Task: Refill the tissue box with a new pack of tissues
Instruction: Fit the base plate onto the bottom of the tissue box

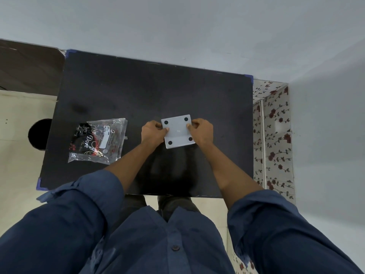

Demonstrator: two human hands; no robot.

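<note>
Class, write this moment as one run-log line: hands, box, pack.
left hand: grips box | right hand: grips box | tissue box: underside up, on black table | tissue pack: lying left, untouched

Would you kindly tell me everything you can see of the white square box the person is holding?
The tissue box looks like smooth white plastic, square with rounded corners. The face turned up carries four round black pads, one near each corner, so it seems to be upside down. It sits slightly rotated near the middle of the black table. The left hand grips its left edge and the right hand its right edge, thumbs on top.
</note>
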